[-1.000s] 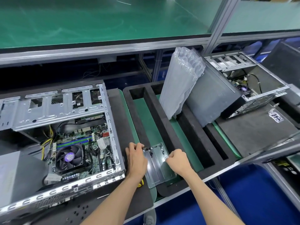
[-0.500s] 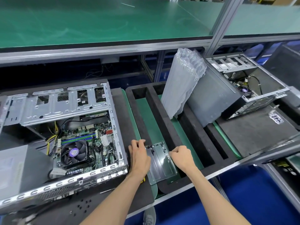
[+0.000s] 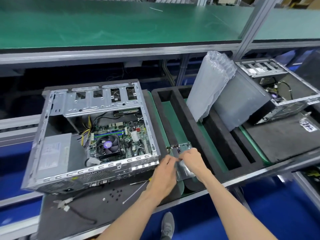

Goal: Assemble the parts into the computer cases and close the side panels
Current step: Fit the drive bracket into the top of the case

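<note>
So, bagged card [image 3: 181, 168] sits in foam tray [image 3: 194, 118], just right of open case [image 3: 93, 135]. Bag pinched by left hand [image 3: 163, 174] and right hand [image 3: 192, 161]. Probably light, stiff, static-sensitive; slippery film. Best gripped by edges, components avoided.

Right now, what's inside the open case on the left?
The open case holds a motherboard, a fan, a grey power supply and yellow cables. The drive cage covers whatever lies beneath it.

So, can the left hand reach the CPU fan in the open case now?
Probably yes: the case lies open-side up beside the left hand, nothing covers the fan, though both hands hold the bagged card.
</note>
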